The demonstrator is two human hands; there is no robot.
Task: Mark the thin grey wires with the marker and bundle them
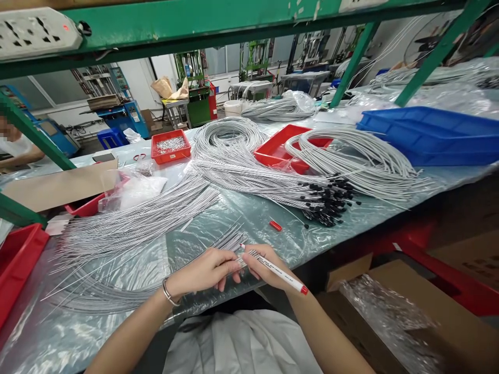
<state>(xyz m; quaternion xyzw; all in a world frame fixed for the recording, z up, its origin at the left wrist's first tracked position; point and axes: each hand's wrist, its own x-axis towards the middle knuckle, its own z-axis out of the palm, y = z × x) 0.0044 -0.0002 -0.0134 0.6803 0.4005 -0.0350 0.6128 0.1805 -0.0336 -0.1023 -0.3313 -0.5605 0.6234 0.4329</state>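
My left hand (212,267) is closed around a small bundle of thin grey cables (230,240), whose ends fan out over the table. Beside it, my right hand (268,265) grips a white marker pen (280,274) with a red end. The pen's uncapped tip points left, close to the cables near my left thumb; whether it touches them I cannot tell. Some right fingertips also seem to be at the bundle. A red pen cap (275,225) lies on the plastic-covered table beyond my right hand. More loose grey cables (105,296) curve away to the left of my left hand.
A wide spread of cut cables (132,223) lies left, and black-tipped cables (273,182) lie ahead. Coiled cable (358,150), a red tray (273,145), a red bin of small metal parts (170,146) and a blue tray (432,137) stand behind. Cardboard boxes (421,291) are lower right.
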